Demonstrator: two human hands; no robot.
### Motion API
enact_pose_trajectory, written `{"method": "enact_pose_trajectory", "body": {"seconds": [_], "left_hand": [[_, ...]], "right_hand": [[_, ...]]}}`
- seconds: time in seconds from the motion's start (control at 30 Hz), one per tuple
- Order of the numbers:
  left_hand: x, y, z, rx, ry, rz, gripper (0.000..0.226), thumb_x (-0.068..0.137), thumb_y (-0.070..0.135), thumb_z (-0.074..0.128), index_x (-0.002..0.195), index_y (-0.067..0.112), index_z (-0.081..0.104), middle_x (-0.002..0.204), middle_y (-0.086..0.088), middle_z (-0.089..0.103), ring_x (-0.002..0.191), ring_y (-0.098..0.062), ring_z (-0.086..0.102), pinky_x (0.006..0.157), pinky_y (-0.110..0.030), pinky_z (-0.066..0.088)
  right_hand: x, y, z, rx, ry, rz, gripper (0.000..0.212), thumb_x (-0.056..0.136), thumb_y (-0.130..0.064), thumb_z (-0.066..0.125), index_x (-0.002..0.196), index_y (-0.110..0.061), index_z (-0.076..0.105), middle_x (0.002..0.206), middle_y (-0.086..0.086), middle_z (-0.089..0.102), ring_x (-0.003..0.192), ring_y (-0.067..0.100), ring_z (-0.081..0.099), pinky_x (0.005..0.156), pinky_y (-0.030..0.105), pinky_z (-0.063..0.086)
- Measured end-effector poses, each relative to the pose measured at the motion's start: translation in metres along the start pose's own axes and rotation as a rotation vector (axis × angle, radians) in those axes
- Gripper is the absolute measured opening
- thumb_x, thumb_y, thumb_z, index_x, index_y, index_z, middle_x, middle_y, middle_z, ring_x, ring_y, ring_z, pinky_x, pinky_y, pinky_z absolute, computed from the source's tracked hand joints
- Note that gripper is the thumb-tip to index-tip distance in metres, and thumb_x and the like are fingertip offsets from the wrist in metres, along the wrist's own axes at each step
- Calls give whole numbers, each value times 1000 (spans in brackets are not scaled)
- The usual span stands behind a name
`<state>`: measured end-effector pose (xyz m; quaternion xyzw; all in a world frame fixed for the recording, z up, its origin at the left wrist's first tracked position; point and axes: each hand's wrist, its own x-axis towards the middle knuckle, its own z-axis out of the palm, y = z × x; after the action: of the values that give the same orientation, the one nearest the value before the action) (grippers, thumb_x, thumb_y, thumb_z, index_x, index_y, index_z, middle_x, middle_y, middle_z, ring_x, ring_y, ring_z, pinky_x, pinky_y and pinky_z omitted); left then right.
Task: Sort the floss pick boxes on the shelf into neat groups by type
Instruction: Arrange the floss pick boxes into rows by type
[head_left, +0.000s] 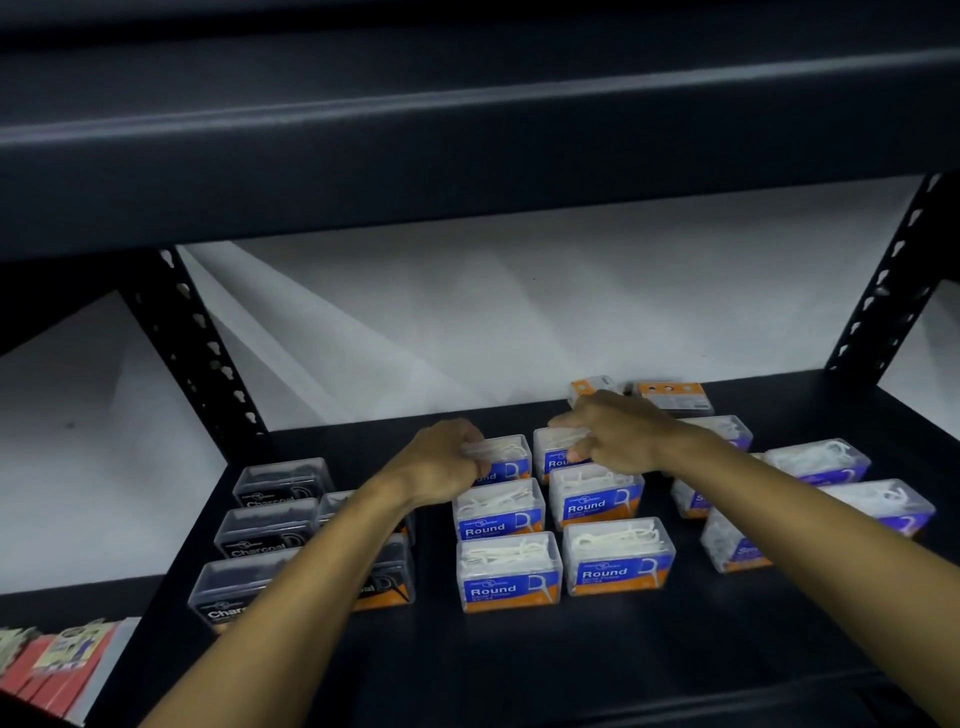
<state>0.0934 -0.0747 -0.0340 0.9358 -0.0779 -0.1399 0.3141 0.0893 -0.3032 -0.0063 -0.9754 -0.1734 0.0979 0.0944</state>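
Observation:
On the dark shelf (519, 654), blue "Round" boxes stand in two columns in the middle, with two front ones (509, 571) (618, 556). My left hand (441, 462) grips the back-left Round box (501, 457). My right hand (608, 431) grips the back-right Round box (556, 449). Black "Charcoal" boxes (270, 530) form a group on the left, partly hidden by my left forearm. Purple-labelled boxes (821, 462) lie scattered on the right, partly hidden by my right forearm. Two boxes with orange backs (670, 395) lie at the rear.
A shelf beam (467, 104) hangs low overhead. Perforated black uprights stand at the back left (192, 353) and back right (883, 291). A white wall is behind. Red packets (57, 670) sit on a neighbouring shelf at lower left.

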Motion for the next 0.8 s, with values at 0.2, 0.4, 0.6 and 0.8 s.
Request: {"method": "enact_pose_trajectory", "body": {"seconds": [0.2, 0.4, 0.6, 0.8], "left_hand": [[2, 0, 0, 4, -3, 2, 29, 93, 25, 63, 121, 25, 57, 118, 5, 60, 99, -6, 56, 70, -20, 42], [3, 0, -1, 27, -5, 9, 31, 93, 26, 63, 124, 23, 55, 119, 5, 59, 101, -8, 55, 68, -19, 41], [4, -2, -3, 66, -31, 22, 42, 93, 27, 63, 133, 23, 51, 132, 4, 56, 108, -8, 52, 79, -22, 41], [3, 0, -7, 74, -56, 34, 55, 94, 26, 64, 144, 21, 42, 145, 2, 49, 122, -12, 49, 92, -24, 41]], "right_hand": [[0, 0, 0, 6, -2, -13, 37, 92, -30, 56, 129, -28, 56, 118, 2, 58, 107, 19, 55, 86, 38, 48], [2, 2, 1, 20, -2, -31, 37, 92, -31, 57, 129, -29, 56, 112, -1, 57, 104, 16, 55, 78, 31, 44], [3, 4, 2, 25, -11, -10, 41, 92, -33, 58, 132, -30, 53, 123, 2, 56, 112, 19, 54, 90, 37, 46], [7, 7, 3, 26, -28, 1, 58, 91, -35, 58, 145, -30, 36, 142, 3, 45, 127, 21, 46, 100, 39, 43]]}}
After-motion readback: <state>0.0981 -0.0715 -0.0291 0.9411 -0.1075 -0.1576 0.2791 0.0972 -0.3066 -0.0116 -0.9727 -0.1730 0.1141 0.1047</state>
